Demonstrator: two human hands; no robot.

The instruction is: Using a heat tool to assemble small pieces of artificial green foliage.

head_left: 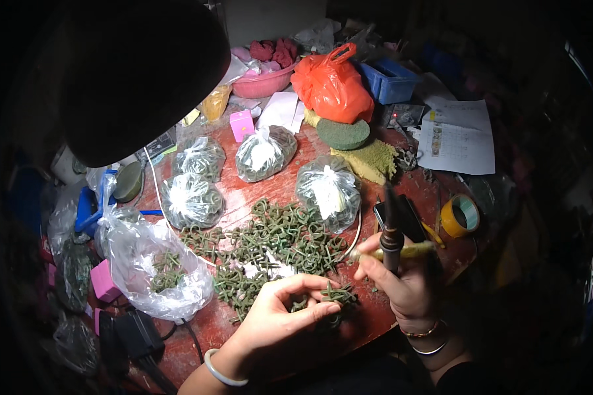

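Observation:
My left hand [280, 316] is closed at the front edge of the heap, thumb and fingers pinching a small green ring-shaped piece [338, 295]. My right hand [408, 289] is wrapped round a dark pen-shaped tool [391, 240] that stands nearly upright. A yellowish stick [412, 250] lies crosswise in the same hand, its thin end pointing left. The two hands are a little apart. Before them spreads a heap of small green looped pieces [277, 227]. More of these pieces lie in an open clear plastic bag [194, 283] left of my left hand.
Tied clear bags [265, 155] stand behind the heap on the red table [234, 197]. Further back are a red plastic bag [333, 85], a pink basin [263, 84] and a blue bin [389, 82]. Yellow tape [460, 216] sits right. A dark lamp shade [145, 79] overhangs the left; a white cord crosses the table.

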